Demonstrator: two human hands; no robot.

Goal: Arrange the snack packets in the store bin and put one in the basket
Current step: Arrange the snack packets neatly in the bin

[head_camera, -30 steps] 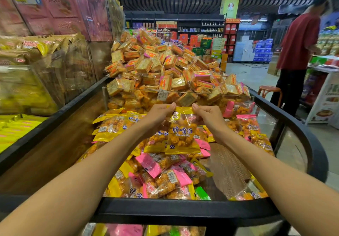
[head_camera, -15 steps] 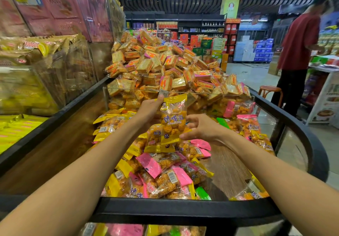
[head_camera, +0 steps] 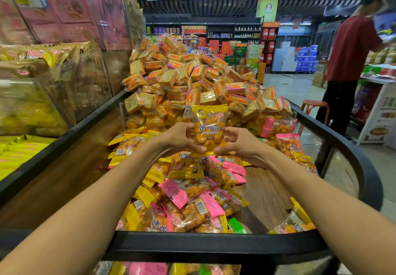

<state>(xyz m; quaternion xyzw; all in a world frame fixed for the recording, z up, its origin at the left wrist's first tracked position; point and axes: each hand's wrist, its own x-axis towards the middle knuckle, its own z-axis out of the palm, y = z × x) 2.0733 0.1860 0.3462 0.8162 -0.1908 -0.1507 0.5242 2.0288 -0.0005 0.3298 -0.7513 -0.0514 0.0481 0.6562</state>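
Observation:
A yellow snack packet [head_camera: 209, 125] stands upright above the bin, its printed face toward me. My left hand [head_camera: 179, 138] grips its lower left side and my right hand [head_camera: 240, 146] grips its lower right side, fingertips meeting under its bottom edge. Below lies a loose heap of yellow and pink snack packets [head_camera: 188, 193] in the black-rimmed store bin [head_camera: 214, 245]. No basket is in view.
Behind a clear divider [head_camera: 278, 112] rises a tall pile of cracker packets [head_camera: 188, 77]. Bare wooden bin floor [head_camera: 263, 191] shows at the right. Clear bins of bagged goods [head_camera: 53, 71] stand at the left. A person in a red shirt [head_camera: 349, 60] stands by a stool [head_camera: 314, 105].
The packet went from hanging by its top corners to standing upright. My left hand dropped from its top edge and my right hand came up, so both now hold its lower sides.

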